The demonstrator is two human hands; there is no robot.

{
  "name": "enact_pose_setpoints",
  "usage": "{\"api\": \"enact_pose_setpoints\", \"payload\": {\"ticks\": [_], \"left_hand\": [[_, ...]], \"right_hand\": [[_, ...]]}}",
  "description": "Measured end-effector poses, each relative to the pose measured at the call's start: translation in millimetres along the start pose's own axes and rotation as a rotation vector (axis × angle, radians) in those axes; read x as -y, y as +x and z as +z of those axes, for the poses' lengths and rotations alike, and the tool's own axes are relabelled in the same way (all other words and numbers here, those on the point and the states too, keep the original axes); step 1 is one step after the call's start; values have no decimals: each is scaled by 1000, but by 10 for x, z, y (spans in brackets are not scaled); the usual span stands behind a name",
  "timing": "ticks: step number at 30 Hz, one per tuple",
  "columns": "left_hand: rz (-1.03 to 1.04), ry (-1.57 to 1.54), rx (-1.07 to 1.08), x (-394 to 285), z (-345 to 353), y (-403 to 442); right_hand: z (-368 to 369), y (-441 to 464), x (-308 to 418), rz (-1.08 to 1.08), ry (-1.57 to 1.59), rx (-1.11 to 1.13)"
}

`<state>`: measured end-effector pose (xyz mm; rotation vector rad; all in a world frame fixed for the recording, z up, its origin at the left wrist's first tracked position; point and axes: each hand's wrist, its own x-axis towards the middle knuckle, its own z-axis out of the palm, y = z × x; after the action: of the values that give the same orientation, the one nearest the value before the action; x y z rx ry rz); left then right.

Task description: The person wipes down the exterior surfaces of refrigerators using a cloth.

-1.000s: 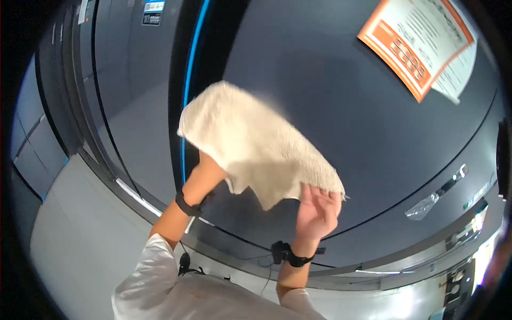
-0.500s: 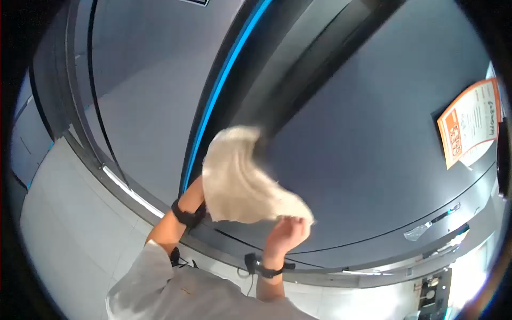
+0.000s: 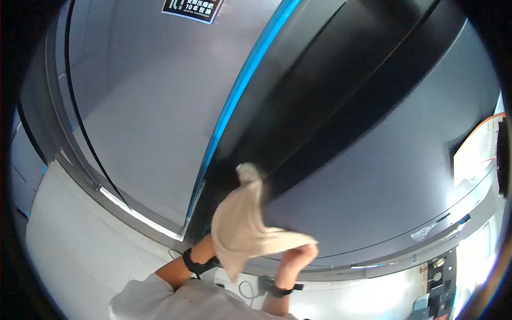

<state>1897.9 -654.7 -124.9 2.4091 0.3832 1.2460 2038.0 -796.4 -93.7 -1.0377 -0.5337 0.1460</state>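
Observation:
A beige cloth (image 3: 240,226) hangs between my two hands in front of the dark appliance, its upper end blurred near the dark gap. My right hand (image 3: 301,256) is closed on the cloth's right corner. The cloth covers my left hand, so its fingers are hidden; only the forearm and black wristband show below the cloth. A bright blue strip (image 3: 240,90) runs along the edge of the grey door panel (image 3: 154,106), up and to the left of the cloth.
An orange-and-white paper (image 3: 477,152) is on the dark panel (image 3: 394,170) at the right. A black-and-white label (image 3: 193,8) is at the top. Pale floor (image 3: 90,234) lies lower left, with a thin cable (image 3: 246,292) near my body.
Both hands and the cloth have moved down, and the cloth has bunched and twisted. The view has shifted, so the dark gap beside the blue strip looks wider and the orange paper sits farther right.

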Motion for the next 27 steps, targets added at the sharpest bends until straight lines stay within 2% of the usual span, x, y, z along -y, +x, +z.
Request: {"api": "enact_pose_setpoints", "payload": {"ticks": [1,2,3,6,7,10,12,13,14,16,18,20,22,23,24,26,27], "left_hand": [[12,10,11,-39,51,16],[22,24,22,-70,87,31],[29,29,34,-100,140,28],[46,63,66,-136,263,-52],[41,80,75,-163,281,-113],[38,152,102,-169,342,-277],[31,198,136,-191,399,-417],[28,224,148,-190,420,-464],[22,253,155,-195,460,-510],[12,312,168,-200,477,-554],[7,385,171,-218,490,-535],[18,453,98,-295,447,-378],[24,496,-28,-419,466,-148],[22,483,-40,-418,582,-130],[22,467,-54,-317,809,-143],[-4,423,-63,-40,1355,-346],[-32,405,-59,-8,1579,-519]], "right_hand": [[174,91,216,38,34,-68],[386,93,469,-59,-3,-14],[501,93,559,-43,31,-20],[479,50,323,-47,-13,-94],[350,42,234,-155,-431,15],[-273,-49,-395,-111,-223,45],[-485,-46,-357,66,-81,-51],[-555,7,-243,85,-119,-93],[-554,119,-124,23,-28,-162],[-552,236,306,-136,-367,-235],[-287,382,691,-398,-374,-193],[-242,515,791,-430,-418,-181],[-307,644,646,-846,-954,-234],[-340,655,495,-919,-1005,-237],[-452,680,348,-963,-1140,-223],[-704,653,282,-918,-1095,101],[-880,663,236,-834,-1037,187]]}}
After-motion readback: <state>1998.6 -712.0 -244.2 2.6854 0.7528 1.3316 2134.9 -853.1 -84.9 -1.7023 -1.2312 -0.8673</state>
